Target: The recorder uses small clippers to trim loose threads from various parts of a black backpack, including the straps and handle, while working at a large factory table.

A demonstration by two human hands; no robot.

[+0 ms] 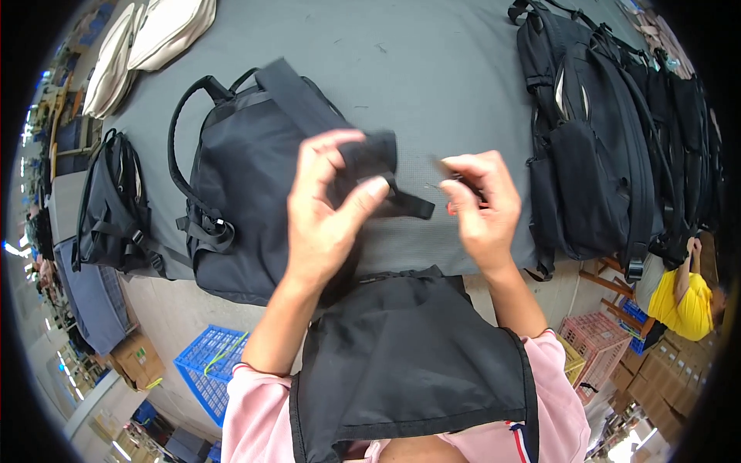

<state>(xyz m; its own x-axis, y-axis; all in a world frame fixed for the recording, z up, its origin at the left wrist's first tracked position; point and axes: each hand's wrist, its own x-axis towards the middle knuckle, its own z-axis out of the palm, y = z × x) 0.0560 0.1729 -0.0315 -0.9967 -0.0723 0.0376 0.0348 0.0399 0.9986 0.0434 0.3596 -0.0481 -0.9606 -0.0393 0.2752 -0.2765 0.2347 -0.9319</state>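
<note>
A black backpack point(247, 170) lies on the grey table, left of centre. My left hand point(328, 201) is closed on one of its black straps point(374, 158), thumb pressed over the webbing. The strap is lifted off the bag and smeared by motion, with a short loose end point(413, 206) sticking out to the right. To the right of it, apart from the strap, my right hand point(482, 197) is closed around small dark thread snips point(467, 185) with a red part. Their tips point toward the strap; the fingers hide most of the tool.
Several black backpacks point(594, 147) stand along the table's right side. A smaller black bag point(116, 204) is at the left edge, beige bags point(147, 46) at the far left. Below stand a blue crate point(208, 363) and a pink crate point(594, 343). Another person in yellow point(683, 305) is at right.
</note>
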